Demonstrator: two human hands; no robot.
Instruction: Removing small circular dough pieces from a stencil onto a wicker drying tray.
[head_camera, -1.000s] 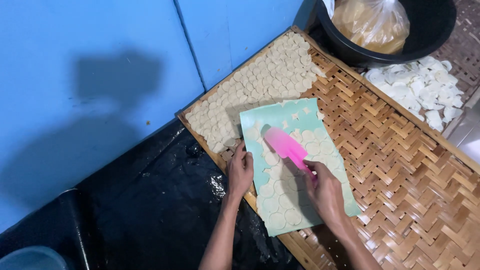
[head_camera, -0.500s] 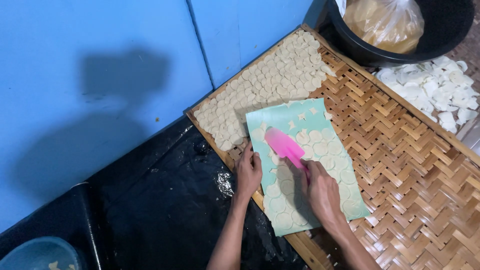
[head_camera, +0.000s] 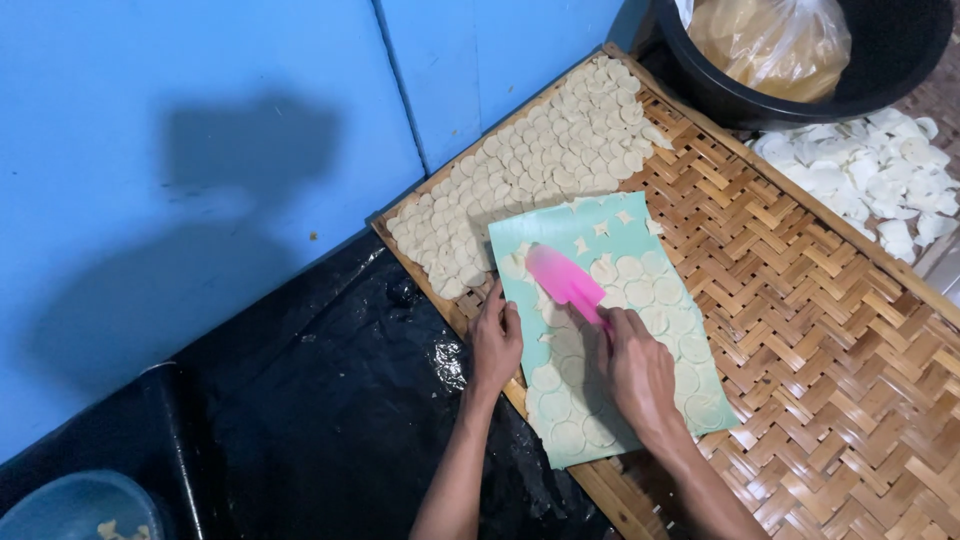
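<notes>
The left hand (head_camera: 496, 345) lies flat with its fingers pressed down on the near edge of a green sheet (head_camera: 610, 330). The right hand (head_camera: 638, 372) is closed around the handle of a pink scraper (head_camera: 563, 281). The scraper's flat end rests on the sheet, among thin round dough circles (head_camera: 640, 293). The sheet lies on a woven bamboo tray (head_camera: 820, 330). Farther back, many more pale rounds (head_camera: 540, 160) cover the tray beside the blue wall (head_camera: 200, 150). Past the tray sits a black tub (head_camera: 880, 60) with a plastic bag (head_camera: 770, 40) inside.
</notes>
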